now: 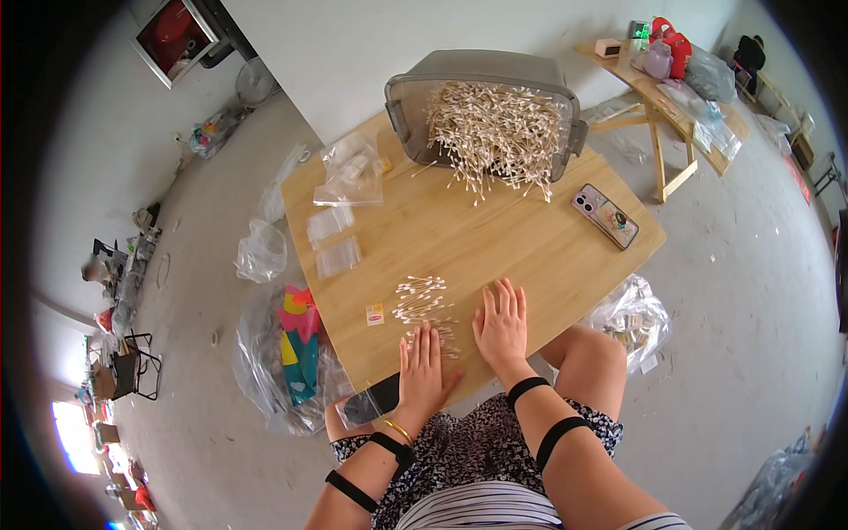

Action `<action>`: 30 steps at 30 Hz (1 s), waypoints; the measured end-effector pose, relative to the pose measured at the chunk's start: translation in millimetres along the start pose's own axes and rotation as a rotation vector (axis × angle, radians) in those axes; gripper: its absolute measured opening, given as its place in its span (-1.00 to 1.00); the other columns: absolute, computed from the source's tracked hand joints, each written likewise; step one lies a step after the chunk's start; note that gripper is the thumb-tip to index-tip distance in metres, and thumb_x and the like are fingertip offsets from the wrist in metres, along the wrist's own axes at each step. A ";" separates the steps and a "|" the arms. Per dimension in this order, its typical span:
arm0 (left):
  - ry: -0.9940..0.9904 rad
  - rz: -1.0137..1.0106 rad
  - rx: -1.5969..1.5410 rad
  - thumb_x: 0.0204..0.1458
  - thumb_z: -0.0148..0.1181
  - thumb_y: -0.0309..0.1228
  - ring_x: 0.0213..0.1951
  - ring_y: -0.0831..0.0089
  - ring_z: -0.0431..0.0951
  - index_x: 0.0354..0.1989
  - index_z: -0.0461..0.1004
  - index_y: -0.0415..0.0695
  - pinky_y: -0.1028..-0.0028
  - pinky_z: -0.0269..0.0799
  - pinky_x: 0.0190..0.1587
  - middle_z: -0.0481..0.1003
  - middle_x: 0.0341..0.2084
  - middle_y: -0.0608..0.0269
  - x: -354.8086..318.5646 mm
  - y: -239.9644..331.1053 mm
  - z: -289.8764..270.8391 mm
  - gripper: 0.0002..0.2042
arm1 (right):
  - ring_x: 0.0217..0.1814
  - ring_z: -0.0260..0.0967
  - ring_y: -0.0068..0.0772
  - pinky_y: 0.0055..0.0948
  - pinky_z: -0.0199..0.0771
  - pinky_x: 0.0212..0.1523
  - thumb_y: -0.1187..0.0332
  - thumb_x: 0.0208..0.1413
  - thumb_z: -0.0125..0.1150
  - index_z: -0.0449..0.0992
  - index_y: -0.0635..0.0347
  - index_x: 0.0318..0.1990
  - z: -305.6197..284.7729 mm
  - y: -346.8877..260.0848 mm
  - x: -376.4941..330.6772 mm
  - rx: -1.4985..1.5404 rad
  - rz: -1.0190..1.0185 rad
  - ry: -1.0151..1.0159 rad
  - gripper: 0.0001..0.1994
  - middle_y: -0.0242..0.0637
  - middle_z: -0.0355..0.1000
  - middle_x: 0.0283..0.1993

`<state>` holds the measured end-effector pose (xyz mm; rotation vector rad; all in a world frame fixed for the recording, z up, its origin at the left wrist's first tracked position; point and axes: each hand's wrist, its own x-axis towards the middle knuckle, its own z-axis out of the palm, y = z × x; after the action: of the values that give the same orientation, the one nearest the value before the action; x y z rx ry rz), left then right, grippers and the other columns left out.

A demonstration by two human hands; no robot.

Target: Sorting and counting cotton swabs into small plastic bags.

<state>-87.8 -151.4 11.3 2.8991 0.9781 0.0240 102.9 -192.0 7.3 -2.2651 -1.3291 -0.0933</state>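
My left hand [422,371] lies flat near the table's front edge, fingers stretched out over the lower part of a loose group of cotton swabs [419,299]. Some swabs show just beyond and beside its fingertips. To the right, my right hand [502,325] rests palm down on the bare wood, fingers extended and holding nothing. A small yellow and white card [375,314] lies left of the swabs. At the far side a grey plastic bin [481,64] is tipped toward me, with a large heap of cotton swabs [499,132] spilling over its rim.
Clear plastic bags [349,172] and small stacked bags [334,240] lie along the table's left side. A phone [605,216] in a patterned case is at the right. A dark phone-like object [371,402] sits by my lap. A folding table [658,106] stands far right.
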 end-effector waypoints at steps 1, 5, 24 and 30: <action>0.001 0.002 -0.001 0.15 0.05 0.12 0.51 -0.03 -0.17 0.44 -0.08 -0.44 -0.06 -0.36 0.49 -0.10 0.48 -0.20 -2.3 2.0 -1.3 -0.06 | 0.50 0.04 -0.09 -0.02 -0.11 0.54 0.25 0.21 0.05 0.39 0.30 0.20 -0.1 0.5 -0.2 0.004 0.003 0.001 -0.55 -0.02 0.23 0.33; -0.039 0.021 -0.016 0.15 0.06 0.10 0.51 -0.04 -0.16 0.44 -0.08 -0.45 -0.05 -0.35 0.49 -0.09 0.47 -0.21 -12.8 7.6 -5.8 -0.07 | 0.50 0.04 -0.10 -0.02 -0.11 0.54 0.25 0.21 0.05 0.39 0.30 0.20 0.6 1.7 0.6 0.009 0.004 0.006 -0.55 -0.03 0.23 0.33; -0.019 -0.040 -0.013 0.20 -0.07 0.19 0.53 0.04 -0.28 0.47 -0.19 -0.40 0.05 -0.39 0.51 -0.22 0.51 -0.14 34.5 -5.2 -5.2 -0.04 | 0.52 0.00 -0.11 0.00 -0.14 0.54 0.21 0.25 -0.01 0.37 0.31 0.22 1.0 3.1 -0.8 0.026 -0.003 0.004 -0.54 -0.03 0.24 0.33; 0.007 -0.069 -0.061 0.19 -0.01 0.15 0.53 0.02 -0.27 0.47 -0.21 -0.40 0.05 -0.38 0.51 -0.22 0.51 -0.14 21.0 4.6 5.1 -0.04 | 0.52 0.01 -0.11 -0.01 -0.12 0.54 0.25 0.22 0.04 0.38 0.31 0.22 -1.0 2.1 1.1 0.005 0.008 -0.008 -0.54 -0.03 0.24 0.32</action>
<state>-68.1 -142.7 6.4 2.8105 1.0586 0.0581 105.4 -192.4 7.8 -2.2686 -1.3222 -0.0778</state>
